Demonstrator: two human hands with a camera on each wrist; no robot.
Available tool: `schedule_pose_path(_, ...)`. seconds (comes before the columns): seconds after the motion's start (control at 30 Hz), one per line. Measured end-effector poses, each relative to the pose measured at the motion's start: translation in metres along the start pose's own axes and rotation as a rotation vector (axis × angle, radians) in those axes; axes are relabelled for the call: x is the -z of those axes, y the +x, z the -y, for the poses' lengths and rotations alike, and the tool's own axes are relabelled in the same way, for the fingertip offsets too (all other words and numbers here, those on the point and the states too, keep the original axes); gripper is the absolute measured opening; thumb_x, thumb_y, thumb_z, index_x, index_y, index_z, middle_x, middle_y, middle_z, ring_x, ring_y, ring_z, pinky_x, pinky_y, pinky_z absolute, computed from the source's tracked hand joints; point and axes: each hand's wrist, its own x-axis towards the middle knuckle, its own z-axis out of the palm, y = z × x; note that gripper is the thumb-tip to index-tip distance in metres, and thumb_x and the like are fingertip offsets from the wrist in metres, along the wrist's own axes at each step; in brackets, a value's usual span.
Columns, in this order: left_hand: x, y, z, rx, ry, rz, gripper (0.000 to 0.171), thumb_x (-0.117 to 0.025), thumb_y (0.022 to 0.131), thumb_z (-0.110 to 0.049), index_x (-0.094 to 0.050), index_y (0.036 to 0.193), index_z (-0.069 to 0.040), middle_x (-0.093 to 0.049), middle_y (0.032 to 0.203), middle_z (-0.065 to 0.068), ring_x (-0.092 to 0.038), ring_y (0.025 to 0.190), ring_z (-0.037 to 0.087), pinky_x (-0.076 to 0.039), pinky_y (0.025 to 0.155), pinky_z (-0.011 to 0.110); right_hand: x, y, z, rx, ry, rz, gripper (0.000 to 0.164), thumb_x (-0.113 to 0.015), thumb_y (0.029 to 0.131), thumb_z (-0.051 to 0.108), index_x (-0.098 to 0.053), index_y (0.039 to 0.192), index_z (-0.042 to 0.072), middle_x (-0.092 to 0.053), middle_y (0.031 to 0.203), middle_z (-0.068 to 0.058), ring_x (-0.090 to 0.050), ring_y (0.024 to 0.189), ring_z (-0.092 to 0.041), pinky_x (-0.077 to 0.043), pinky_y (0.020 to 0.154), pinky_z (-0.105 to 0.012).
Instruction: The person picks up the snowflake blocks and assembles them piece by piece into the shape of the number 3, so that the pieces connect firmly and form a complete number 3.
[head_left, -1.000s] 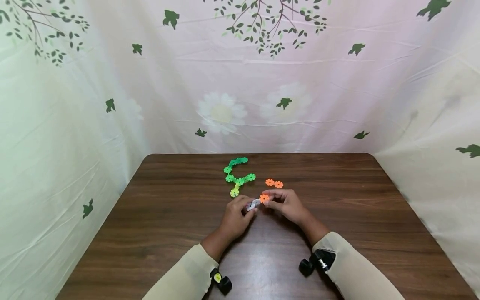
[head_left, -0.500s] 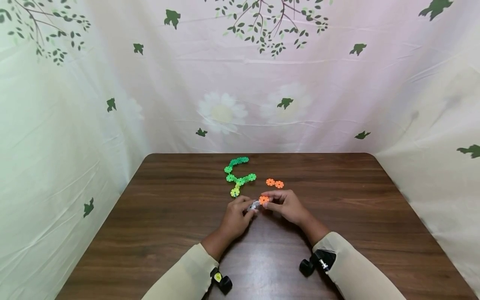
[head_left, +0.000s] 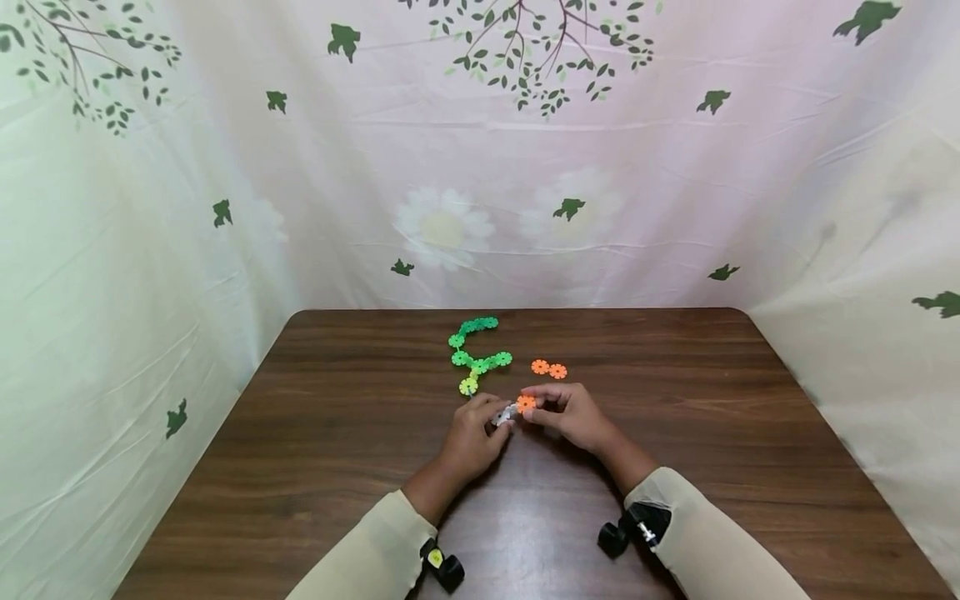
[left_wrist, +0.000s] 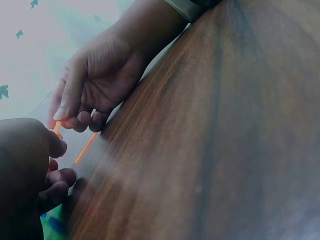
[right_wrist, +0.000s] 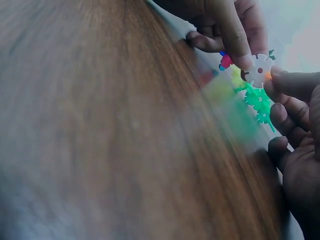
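In the head view, my left hand (head_left: 471,437) pinches white-grey notched snowflake discs (head_left: 506,414) between thumb and fingers. My right hand (head_left: 576,418) pinches an orange notched disc (head_left: 527,404) right against them. The right wrist view shows a white disc (right_wrist: 260,71) face on, with just a bit of orange at my right fingertips. Beside the left fingers there, pink and blue pieces (right_wrist: 226,61) peek out; whether they join the white disc is hidden. The left wrist view catches the orange disc edge-on between the two hands. Whether orange and white interlock I cannot tell.
Beyond the hands, a branching chain of green discs (head_left: 480,364) lies on the brown wooden table (head_left: 337,433), with a yellow-green disc (head_left: 468,386) at its near end. Two orange discs (head_left: 549,368) lie to its right. A printed cloth (head_left: 487,167) hangs behind the table.
The orange disc in my right hand has shifted slightly left and down, closer against the white discs, which have turned a little. Both arms stay nearly where they were.
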Motion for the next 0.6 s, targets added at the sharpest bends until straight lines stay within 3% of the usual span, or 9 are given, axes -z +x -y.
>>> schedule_pose_path(0.13,0.0,0.001,0.0,-0.019,-0.004,-0.021,0.028,-0.08,0.093,0.004,-0.077,0.121,0.01,-0.075,0.113,0.02,-0.072,0.086,0.024,-0.061,0.071,0.029,0.002,0.0,-0.001,0.061,0.006,-0.032,0.036,-0.077,0.1,0.003,-0.071,0.133,-0.01,-0.075,0.094,-0.014,-0.066,0.077,-0.008,-0.056,0.068,-0.024)
schedule_pose_path(0.3,-0.001,0.001,0.001,-0.027,-0.003,-0.05,0.026,-0.079,0.09,0.007,-0.078,0.115,0.006,-0.076,0.111,0.019,-0.075,0.092,0.027,-0.062,0.074,0.03,0.003,0.002,-0.004,0.087,-0.022,-0.156,0.029,-0.066,0.108,0.005,-0.071,0.13,-0.012,-0.076,0.088,-0.021,-0.071,0.079,-0.014,-0.058,0.073,-0.027)
schedule_pose_path(0.47,-0.002,-0.001,0.002,-0.03,0.0,-0.067,0.025,-0.076,0.088,0.009,-0.078,0.112,0.005,-0.078,0.11,0.018,-0.078,0.1,0.03,-0.065,0.083,0.039,0.002,0.004,-0.008,0.071,-0.067,-0.316,0.021,-0.068,0.106,0.004,-0.075,0.119,-0.011,-0.076,0.086,-0.024,-0.072,0.077,-0.016,-0.056,0.073,-0.022)
schedule_pose_path(0.6,-0.002,-0.002,0.002,0.001,-0.016,-0.047,0.029,-0.071,0.089,0.011,-0.077,0.118,0.006,-0.078,0.114,0.019,-0.078,0.103,0.03,-0.066,0.085,0.043,0.002,0.007,-0.011,0.057,-0.126,-0.425,0.014,-0.07,0.103,-0.002,-0.078,0.113,-0.008,-0.076,0.087,-0.022,-0.069,0.078,-0.009,-0.052,0.077,-0.016)
